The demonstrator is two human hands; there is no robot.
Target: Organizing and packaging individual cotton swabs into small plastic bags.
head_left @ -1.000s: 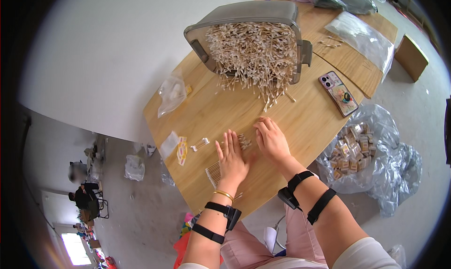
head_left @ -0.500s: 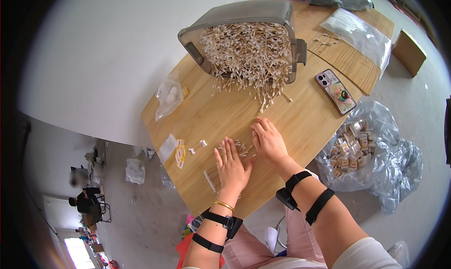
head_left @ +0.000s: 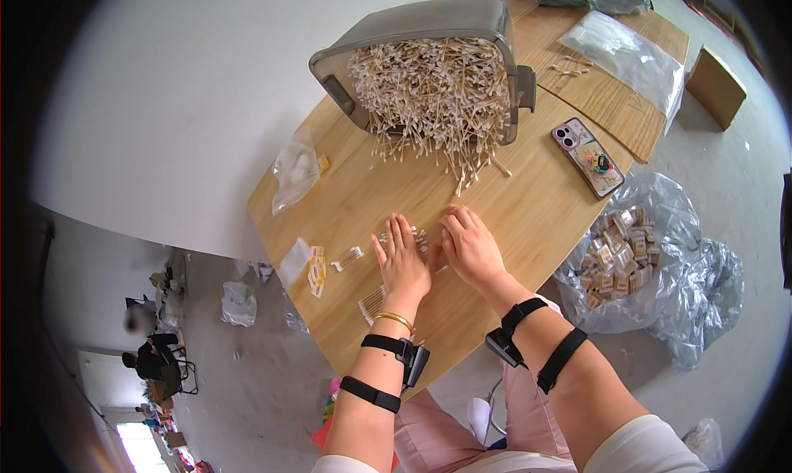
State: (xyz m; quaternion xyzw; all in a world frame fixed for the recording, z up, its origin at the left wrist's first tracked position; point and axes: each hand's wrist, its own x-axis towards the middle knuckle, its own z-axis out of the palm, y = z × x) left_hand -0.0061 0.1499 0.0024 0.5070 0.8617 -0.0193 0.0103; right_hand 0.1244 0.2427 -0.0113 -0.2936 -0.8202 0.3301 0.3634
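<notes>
My left hand (head_left: 403,262) lies flat, fingers stretched out and held together, over cotton swabs on the wooden table (head_left: 503,201). White swab tips (head_left: 421,239) show between my two hands, and a row of stems (head_left: 372,305) shows beside my left wrist. My right hand (head_left: 473,246) rests just to the right, its fingers bent downward and its thumb side close to the left hand. Its fingertips are partly hidden; what they hold, if anything, I cannot make out. A small group of swabs (head_left: 347,259) lies left of my left hand.
Beyond my hands, a grey translucent bin (head_left: 412,19) lies on its side, spilling loose swabs (head_left: 437,93). A phone (head_left: 587,157) lies at the right. Yellow printed cards (head_left: 317,271) and a plastic bag (head_left: 295,172) are left. A clear sack (head_left: 697,287) holds small packs.
My left hand has slid away from me and slightly right, closer to my right hand. The right hand has stayed nearly in place.
</notes>
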